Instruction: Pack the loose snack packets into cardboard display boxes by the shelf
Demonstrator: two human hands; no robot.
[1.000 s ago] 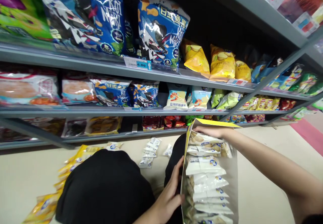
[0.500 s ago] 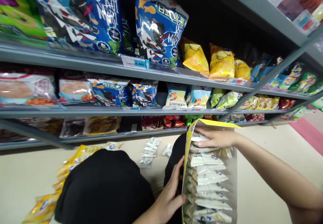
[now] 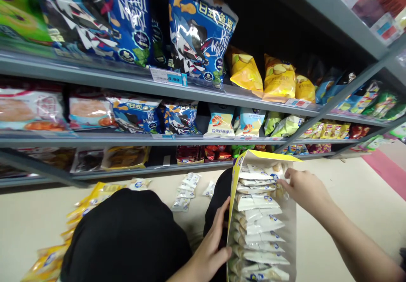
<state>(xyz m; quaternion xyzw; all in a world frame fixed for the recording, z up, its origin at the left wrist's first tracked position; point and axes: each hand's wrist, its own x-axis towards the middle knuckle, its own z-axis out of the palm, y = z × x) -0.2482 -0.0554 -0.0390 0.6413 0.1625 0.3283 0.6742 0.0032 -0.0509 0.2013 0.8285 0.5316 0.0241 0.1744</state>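
An open yellow-edged cardboard box (image 3: 235, 189) leans against my right knee, filled with a row of small white snack packets (image 3: 258, 201). My left hand (image 3: 211, 248) grips the box's left wall, the thumb in front and the fingers along the outer side. At the box's upper right, my right hand (image 3: 306, 191) has its thumb and index finger pinched at the end of a clear-and-white snack packet (image 3: 279, 172). The other fingers are curled, and part of that packet is hidden behind the fingertips.
Yellow packets (image 3: 47, 261) lie on the floor to my left, beside my black-clad knee (image 3: 127, 239). Several white packets (image 3: 185, 193) rest on the floor before me. Shelves (image 3: 104, 76) with bags of snacks, including a blue bag (image 3: 199, 36), run across the front.
My right hand has moved right, from flat on top of the packets at the box's upper end to a pinch at the right side. My left hand stays on the box.
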